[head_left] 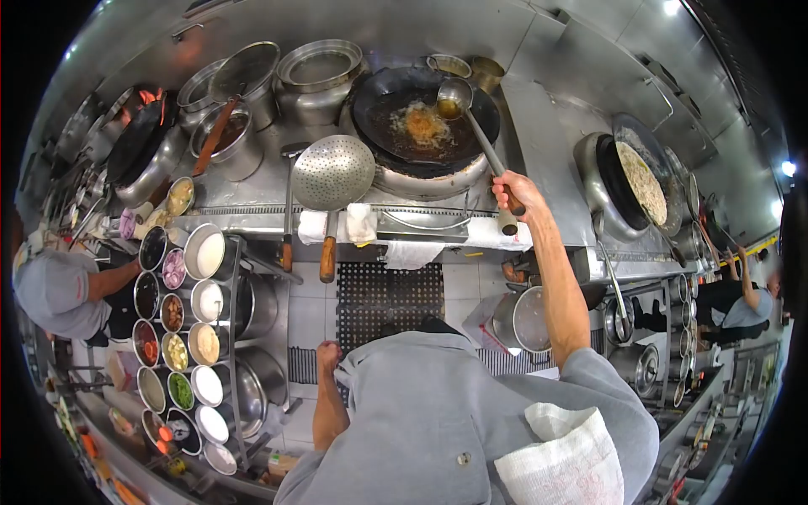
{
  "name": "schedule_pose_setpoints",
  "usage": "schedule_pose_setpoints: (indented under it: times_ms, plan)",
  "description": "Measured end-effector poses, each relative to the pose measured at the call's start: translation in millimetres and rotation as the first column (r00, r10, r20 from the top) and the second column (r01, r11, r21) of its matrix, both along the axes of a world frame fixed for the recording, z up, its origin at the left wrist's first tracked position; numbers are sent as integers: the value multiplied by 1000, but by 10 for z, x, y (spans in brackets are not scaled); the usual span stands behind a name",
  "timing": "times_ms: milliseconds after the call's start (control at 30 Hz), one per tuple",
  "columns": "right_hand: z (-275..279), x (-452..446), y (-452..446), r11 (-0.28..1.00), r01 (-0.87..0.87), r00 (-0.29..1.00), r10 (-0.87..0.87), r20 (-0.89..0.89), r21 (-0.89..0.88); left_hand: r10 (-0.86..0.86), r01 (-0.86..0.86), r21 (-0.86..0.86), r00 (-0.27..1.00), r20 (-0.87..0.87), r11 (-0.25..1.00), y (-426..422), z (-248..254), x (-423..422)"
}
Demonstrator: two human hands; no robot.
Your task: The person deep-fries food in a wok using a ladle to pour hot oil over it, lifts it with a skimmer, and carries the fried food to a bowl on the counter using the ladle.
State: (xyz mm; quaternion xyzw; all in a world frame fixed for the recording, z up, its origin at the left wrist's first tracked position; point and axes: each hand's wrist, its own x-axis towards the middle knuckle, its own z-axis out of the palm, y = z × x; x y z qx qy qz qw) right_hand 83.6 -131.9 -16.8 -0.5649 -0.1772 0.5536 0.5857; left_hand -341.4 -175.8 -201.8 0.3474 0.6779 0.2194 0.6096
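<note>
Right grip (pixel 520 197): closed around the handle of the ladle (pixel 482 140), at 2 o'clock in the view. The ladle bowl, containing yellowish liquid, is positioned at the 1 o'clock side of the wok (pixel 370 94). The wok is located at 12 o'clock, with a golden foaming mass (pixel 424 126) at its centre. Perforated strainer (pixel 333 172): wok's 8 o'clock. Left grip (pixel 328 355): beside the torso, 7 o'clock; closure cannot be determined.

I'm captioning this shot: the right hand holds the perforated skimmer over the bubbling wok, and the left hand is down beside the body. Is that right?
Not quite: the head view shows the right hand holding a ladle over the bubbling wok; the perforated skimmer rests to its left. The left hand is indeed down beside the body.
</note>
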Motion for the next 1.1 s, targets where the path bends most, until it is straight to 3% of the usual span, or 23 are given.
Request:
schedule_pose_setpoints:
  times_ms: [33, 67, 133, 200, 233, 267, 433, 500, 567, 600, 633, 667, 700, 733, 767, 833, 900, 967, 1000, 1033, 1067, 1100]
  plan:
    - [12, 3, -4, 998, -48, 982, 53, 179, -33, -57, 57, 2, 996, -65, 998, -1, -10, -12]
    - [14, 26, -15, 998, -46, 983, 51, 178, -32, -116, 117, 0, 985, -130, 993, 12, 21, -8]
    - [9, 83, -58, 975, -149, 782, 219, 583, -167, -222, 222, -14, 964, -145, 975, 56, 38, -42]
    - [67, 78, -150, 967, -145, 739, 247, 627, -209, -324, 324, -29, 933, -156, 946, -19, 15, -60]
    - [85, 65, -203, 957, -144, 690, 280, 668, -253, -184, 187, 23, 978, -94, 982, -80, -2, -73]
    - [56, 72, -248, 955, -144, 676, 287, 679, -260, -41, 42, 65, 999, -25, 997, -120, -52, -94]
    - [-129, -33, -225, 933, -180, 706, 344, 619, -313, -79, 41, 160, 968, 239, 986, -224, -189, -206]
    - [-175, -19, -171, 957, -208, 862, 276, 426, -200, -99, 45, 182, 949, 298, 982, -245, -134, -209]
    - [-138, 5, -155, 964, -207, 886, 256, 386, -166, -47, 43, 37, 992, 116, 998, -162, -88, -139]
    - [-116, 2, -154, 970, -168, 873, 229, 431, -176, -44, 40, 42, 992, 116, 998, -81, -62, -122]
    - [-131, 23, -147, 974, -130, 856, 206, 475, -187, -268, 258, 265, 964, 1, 929, 26, 81, -65]
    - [-125, 30, -108, 973, -136, 855, 211, 475, -187, -445, 467, 441, 881, -160, 766, 62, 53, -72]
    - [-162, 69, -47, 982, -99, 807, 175, 565, -163, -440, 464, 440, 883, -161, 769, 54, 39, -71]
    - [-199, 94, 6, 989, -63, 750, 137, 647, -136, -275, 291, 205, 956, -104, 935, 47, 48, -51]
    - [-209, 98, 58, 988, -66, 751, 139, 645, -137, -90, 86, -51, 992, -93, 995, 45, 62, -40]
    - [-216, 80, 150, 981, 53, 598, 121, 793, -189, -58, 53, -61, 995, -78, 997, 27, 8, -62]
    - [-282, 45, 209, 980, 83, 611, 95, 786, -183, -21, 17, -70, 998, -60, 997, 29, -32, -99]
    - [-361, -7, 245, 983, 72, 828, 35, 559, -169, -286, 288, -5, 947, -144, 957, 42, -5, -147]
    - [-390, -61, 256, 989, 93, 906, -36, 422, -115, -283, 285, -5, 948, -142, 958, 9, -24, -156]
    - [-384, -80, 264, 989, 92, 905, -34, 424, -117, -138, 140, 68, 990, -32, 988, -39, -44, -170]
    - [-377, -98, 262, 993, 91, 994, -87, 62, -73, 4, -14, 123, 996, 86, 992, -66, -54, -182]
    - [-372, -117, 254, 994, 109, 944, -114, -311, -33, 2, -12, 121, 996, 87, 993, -45, -66, -198]
